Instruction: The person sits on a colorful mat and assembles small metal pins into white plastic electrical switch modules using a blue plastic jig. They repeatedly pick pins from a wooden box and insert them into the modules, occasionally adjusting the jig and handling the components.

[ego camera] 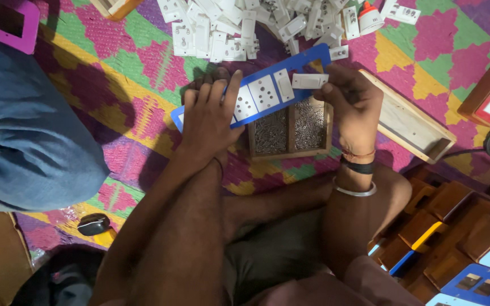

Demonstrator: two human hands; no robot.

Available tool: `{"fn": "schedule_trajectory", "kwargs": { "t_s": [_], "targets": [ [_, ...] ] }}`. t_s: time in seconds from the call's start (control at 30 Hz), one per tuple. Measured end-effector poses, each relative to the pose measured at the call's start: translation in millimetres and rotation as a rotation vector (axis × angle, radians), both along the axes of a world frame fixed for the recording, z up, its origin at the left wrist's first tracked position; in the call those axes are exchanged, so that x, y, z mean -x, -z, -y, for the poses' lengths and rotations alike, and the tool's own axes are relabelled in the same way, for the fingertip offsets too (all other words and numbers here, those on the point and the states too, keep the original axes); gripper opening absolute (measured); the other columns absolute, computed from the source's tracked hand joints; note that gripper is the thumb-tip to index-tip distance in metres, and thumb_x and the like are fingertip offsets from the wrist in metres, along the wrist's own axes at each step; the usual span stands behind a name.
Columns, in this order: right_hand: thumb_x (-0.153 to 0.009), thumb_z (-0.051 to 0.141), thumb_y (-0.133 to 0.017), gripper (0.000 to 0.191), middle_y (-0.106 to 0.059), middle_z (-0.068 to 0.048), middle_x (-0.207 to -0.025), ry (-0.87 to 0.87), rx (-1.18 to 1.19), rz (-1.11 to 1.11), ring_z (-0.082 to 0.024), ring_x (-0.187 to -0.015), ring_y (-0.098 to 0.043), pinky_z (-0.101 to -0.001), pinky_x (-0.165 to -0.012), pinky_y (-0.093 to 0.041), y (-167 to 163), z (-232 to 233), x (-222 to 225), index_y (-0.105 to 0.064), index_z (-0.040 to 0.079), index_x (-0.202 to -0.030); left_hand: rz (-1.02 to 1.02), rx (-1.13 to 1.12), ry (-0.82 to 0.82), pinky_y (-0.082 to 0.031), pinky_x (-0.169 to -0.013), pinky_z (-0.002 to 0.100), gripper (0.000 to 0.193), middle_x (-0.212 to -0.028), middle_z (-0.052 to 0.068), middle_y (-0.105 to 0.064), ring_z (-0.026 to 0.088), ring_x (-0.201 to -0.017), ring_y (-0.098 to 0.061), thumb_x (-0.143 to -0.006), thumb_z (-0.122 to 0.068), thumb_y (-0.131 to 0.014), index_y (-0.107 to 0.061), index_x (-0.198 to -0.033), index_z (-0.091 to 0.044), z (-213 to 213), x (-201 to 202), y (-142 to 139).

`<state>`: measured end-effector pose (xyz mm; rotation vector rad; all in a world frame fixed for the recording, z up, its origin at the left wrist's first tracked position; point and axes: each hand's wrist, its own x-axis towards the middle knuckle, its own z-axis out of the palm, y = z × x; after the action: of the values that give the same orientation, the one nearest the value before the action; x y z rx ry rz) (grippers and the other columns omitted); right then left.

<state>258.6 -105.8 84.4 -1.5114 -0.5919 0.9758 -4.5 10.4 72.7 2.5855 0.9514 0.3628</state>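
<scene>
A long blue switch plate [307, 59] with white sockets and a switch fitted in its cut-outs is held tilted over the mat. My left hand [208, 116] grips its lower left end, fingers spread over the top. My right hand [351, 105] is at the plate's upper right part and pinches a white switch module [309, 81] against one cut-out. Directly under the plate sits a small wooden box [290, 152] with two compartments full of small screws.
A heap of white switch and socket modules [245, 25] lies beyond the plate. An empty wooden box [409, 122] is to the right, wooden boxes and blue plates [483, 280] at lower right. A person's blue-clad knee [24, 130] is left; a black object [93, 224] lies nearby.
</scene>
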Motion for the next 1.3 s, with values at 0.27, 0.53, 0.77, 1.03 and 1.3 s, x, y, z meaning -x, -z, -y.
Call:
{"fn": "schedule_trajectory", "kwargs": {
  "t_s": [0.27,0.53,0.77,1.03,1.3],
  "targets": [
    [-0.107,-0.01,-0.057,0.018,-0.071,-0.011,-0.105,0.011,-0.044,0.04,-0.017,-0.089,-0.07,-0.0288,-0.083,-0.058,-1,5,-4,-0.064,-0.009,-0.124,-0.022,0.024,0.014,-0.038,-0.09,0.046,0.104,-0.122,0.009,-0.056,0.027,-0.107,-0.053,-0.065,-0.034,-0.09,-0.044,-0.154,-0.005,-2,1,-5],
    [-0.1,-0.008,-0.062,0.003,-0.07,-0.016,-0.089,0.175,-0.037,-0.285,-0.02,-0.071,-0.07,-0.0292,-0.066,-0.057,18,-4,19,-0.062,-0.005,-0.102,-0.023,0.003,-0.004,-0.038,-0.089,0.046,0.103,-0.123,0.01,-0.056,0.027,-0.107,-0.053,-0.067,-0.035,-0.09,-0.043,-0.154,-0.005,-1,1,-7],
    [-0.1,-0.004,-0.066,0.004,-0.071,-0.012,-0.091,0.073,-0.04,-0.199,-0.02,-0.079,-0.074,-0.0322,-0.075,-0.065,9,-5,26,-0.063,-0.004,-0.103,-0.033,-0.016,-0.013,-0.037,-0.089,0.046,0.104,-0.124,0.009,-0.056,0.027,-0.107,-0.053,-0.067,-0.036,-0.09,-0.043,-0.155,-0.005,-1,1,-5],
    [-0.097,0.001,-0.075,0.014,-0.067,-0.002,-0.076,-0.08,0.199,0.553,-0.008,-0.062,-0.06,-0.0242,-0.055,-0.045,-6,-9,35,-0.07,-0.001,-0.109,-0.036,-0.002,0.0,-0.037,-0.09,0.047,0.103,-0.123,0.008,-0.056,0.026,-0.106,-0.053,-0.066,-0.037,-0.089,-0.045,-0.154,-0.006,-1,1,-3],
    [-0.092,0.003,-0.084,0.022,-0.066,-0.011,-0.092,-0.086,0.114,0.895,-0.014,-0.062,-0.06,-0.0284,-0.057,-0.046,-12,-15,47,-0.073,0.002,-0.111,0.004,0.007,0.01,-0.038,-0.09,0.046,0.1,-0.122,0.009,-0.057,0.026,-0.106,-0.053,-0.068,-0.038,-0.088,-0.046,-0.153,-0.007,0,1,-2]
  ]
}}
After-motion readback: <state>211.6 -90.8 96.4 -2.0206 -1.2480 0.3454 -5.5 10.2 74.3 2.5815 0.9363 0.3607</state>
